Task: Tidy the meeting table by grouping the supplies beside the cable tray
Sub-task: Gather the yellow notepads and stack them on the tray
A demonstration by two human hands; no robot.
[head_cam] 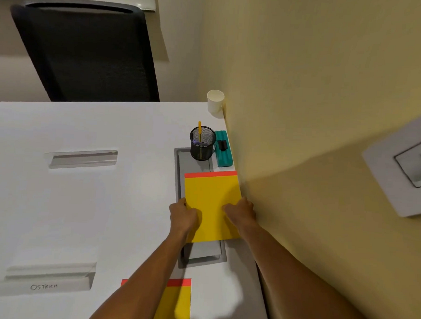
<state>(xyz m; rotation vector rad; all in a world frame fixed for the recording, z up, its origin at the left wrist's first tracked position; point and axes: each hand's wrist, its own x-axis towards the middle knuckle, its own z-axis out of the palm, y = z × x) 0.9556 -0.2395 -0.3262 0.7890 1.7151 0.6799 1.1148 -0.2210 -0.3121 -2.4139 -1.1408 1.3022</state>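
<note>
A yellow notepad (211, 195) with a red top strip lies over the middle of the grey recessed cable tray (178, 172), close to the wall. My left hand (183, 216) grips its left edge and my right hand (241, 212) presses on its right side. A black mesh pen cup (202, 147) holding a yellow pen stands at the tray's far end. A teal whiteboard eraser (223, 149) with a black binder clip on it lies right of the cup. A second yellow notepad (178, 302) lies near me, partly under my left forearm.
A white paper cup (215, 103) stands at the table's far right corner against the yellow wall (304, 91). Two folded name cards (81, 157) (50, 279) sit on the left of the white table. A black office chair (88, 55) stands behind the table.
</note>
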